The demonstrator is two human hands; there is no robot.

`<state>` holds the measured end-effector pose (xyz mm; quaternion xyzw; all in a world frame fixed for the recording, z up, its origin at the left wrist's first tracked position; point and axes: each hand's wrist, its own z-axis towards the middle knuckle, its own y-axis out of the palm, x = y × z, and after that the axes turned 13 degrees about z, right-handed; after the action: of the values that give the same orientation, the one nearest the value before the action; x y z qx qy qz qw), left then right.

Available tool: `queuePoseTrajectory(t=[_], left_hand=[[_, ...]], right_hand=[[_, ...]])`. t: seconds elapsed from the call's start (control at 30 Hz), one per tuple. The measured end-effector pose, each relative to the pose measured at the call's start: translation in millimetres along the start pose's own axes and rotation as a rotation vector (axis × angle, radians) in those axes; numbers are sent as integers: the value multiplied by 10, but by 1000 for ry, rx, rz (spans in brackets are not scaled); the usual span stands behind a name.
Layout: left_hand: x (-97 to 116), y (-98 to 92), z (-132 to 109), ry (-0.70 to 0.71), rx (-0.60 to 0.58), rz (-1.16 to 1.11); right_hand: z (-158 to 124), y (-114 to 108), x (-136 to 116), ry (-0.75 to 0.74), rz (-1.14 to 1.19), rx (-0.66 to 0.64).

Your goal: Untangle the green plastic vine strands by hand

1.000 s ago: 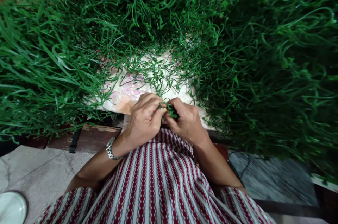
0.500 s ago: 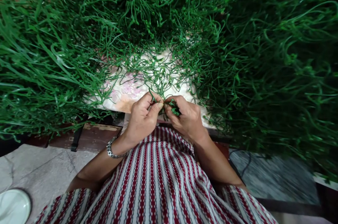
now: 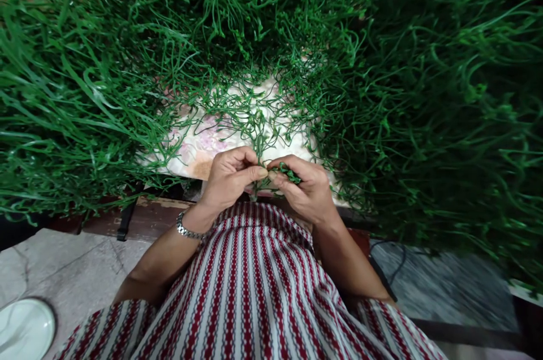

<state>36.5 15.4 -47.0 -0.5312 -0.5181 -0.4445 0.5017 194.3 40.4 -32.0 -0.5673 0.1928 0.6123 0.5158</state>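
Note:
My left hand (image 3: 232, 176), with a metal-link watch band at the wrist, is closed in a pinch around a thin green plant stem (image 3: 259, 139). That stem runs upright past the fingertips, its lower end hanging over the striped garment. Pressed close beside it, my right hand (image 3: 306, 186) is curled around a small bunch of green sprigs (image 3: 289, 172). The two thumbs nearly meet; what exactly lies between the tips cannot be made out. Behind the hands, loose green stems lie scattered on a white floral cloth (image 3: 203, 148).
Large heaps of stringy green stems stand to the left (image 3: 63, 105), at the back (image 3: 237, 4) and to the right (image 3: 436, 122). A brown wooden edge (image 3: 156, 218) borders the cloth. On the pale floor at lower left is a round white lid-like object (image 3: 27, 329).
My left hand has shifted slightly and its thumb now stretches toward the right hand. My right hand has moved a little to the right, with the green sprigs still in it.

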Motion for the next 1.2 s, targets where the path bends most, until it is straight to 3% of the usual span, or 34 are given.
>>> queuePoseTrajectory(t=[0.13, 0.3, 0.47, 0.57, 0.73, 0.93, 1.07, 1.2], left_hand=[[92, -57, 36, 41, -92, 223], [310, -129, 22, 116, -169, 678], [361, -156, 49, 138, -193, 828], [344, -167, 82, 115, -226, 751], [270, -144, 81, 75, -144, 400], [253, -139, 49, 87, -114, 402], [322, -219, 55, 66, -205, 494], [359, -277, 86, -47, -421, 412]], right_hand=[[32, -65, 15, 20, -22, -102], [49, -67, -8, -79, -315, -163], [51, -56, -56, -148, -599, -236], [51, -56, -74, -134, -545, -233], [61, -46, -24, -85, -128, -150], [68, 16, 30, -41, -150, -30], [81, -15, 6, -115, -202, -101], [92, -78, -10, -168, -261, -202]])
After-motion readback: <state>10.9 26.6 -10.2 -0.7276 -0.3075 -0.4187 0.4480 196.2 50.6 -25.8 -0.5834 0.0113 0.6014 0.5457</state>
